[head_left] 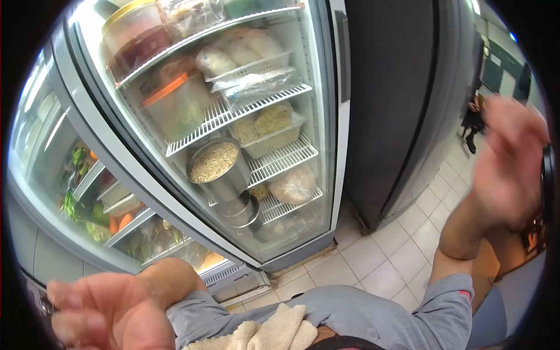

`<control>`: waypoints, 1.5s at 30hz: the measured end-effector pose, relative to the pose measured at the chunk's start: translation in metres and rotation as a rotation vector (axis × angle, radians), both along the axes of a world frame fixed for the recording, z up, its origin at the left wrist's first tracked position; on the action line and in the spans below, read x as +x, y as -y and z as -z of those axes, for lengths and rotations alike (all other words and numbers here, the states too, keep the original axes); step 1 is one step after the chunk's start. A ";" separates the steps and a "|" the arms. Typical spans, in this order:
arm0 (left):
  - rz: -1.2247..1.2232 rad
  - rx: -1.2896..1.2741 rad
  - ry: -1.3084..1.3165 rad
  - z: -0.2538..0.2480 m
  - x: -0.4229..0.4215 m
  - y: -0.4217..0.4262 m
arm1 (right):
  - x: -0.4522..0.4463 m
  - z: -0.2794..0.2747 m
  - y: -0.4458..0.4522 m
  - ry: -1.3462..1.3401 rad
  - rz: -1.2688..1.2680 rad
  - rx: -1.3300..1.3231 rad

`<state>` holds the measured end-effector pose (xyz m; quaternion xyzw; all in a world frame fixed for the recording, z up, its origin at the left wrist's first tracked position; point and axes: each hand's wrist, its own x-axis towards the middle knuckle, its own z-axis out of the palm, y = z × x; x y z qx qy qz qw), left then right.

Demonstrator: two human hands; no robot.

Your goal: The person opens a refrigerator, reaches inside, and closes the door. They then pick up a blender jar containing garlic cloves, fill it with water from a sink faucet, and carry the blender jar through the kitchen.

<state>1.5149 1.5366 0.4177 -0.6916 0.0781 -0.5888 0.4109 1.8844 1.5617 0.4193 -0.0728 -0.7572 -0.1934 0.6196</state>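
My left hand [114, 312] is raised at the lower left, palm up, its fingers loosely curled and apart with nothing in them. At the right edge my right hand [510, 160] is lifted and blurred by motion, so its fingers are smeared. Neither hand touches the glass-door fridge [343, 58] in front of me. Behind its glass stand a metal pot [214, 163] of pale shredded food, a tub with an orange lid [165, 90], a white basket [274, 140] of yellowish food and a bagged item [293, 185]. A cream towel [262, 332] lies against my grey shirt.
Another glass-fronted cooler [87, 192] with vegetables stands at the left. A tall dark cabinet [396, 99] is right of the fridge, above a tiled floor [402, 251]. A person [473, 122] in dark clothes is in the background at the right.
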 end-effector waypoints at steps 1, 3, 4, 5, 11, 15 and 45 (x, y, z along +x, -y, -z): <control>-0.002 0.005 0.133 0.005 0.003 -0.007 | 0.004 0.005 -0.026 -0.103 -0.014 -0.091; -0.272 0.045 0.292 0.010 0.010 -0.030 | 0.000 0.025 -0.084 -0.393 0.019 -0.377; -0.283 -0.096 0.289 0.019 -0.001 -0.042 | 0.003 0.037 -0.113 -0.398 0.084 -0.455; -0.292 -0.232 0.287 0.030 -0.012 -0.056 | 0.008 0.051 -0.142 -0.430 0.091 -0.608; -0.550 -0.874 0.831 0.111 -0.080 -0.126 | 0.025 0.149 -0.263 -0.531 -0.060 -1.003; -0.448 -1.022 0.934 0.159 -0.103 -0.133 | 0.017 0.161 -0.265 -0.539 -0.388 -1.178; -0.234 -1.862 1.127 0.359 0.236 -0.070 | 0.053 0.191 -0.275 -0.286 -0.740 -1.422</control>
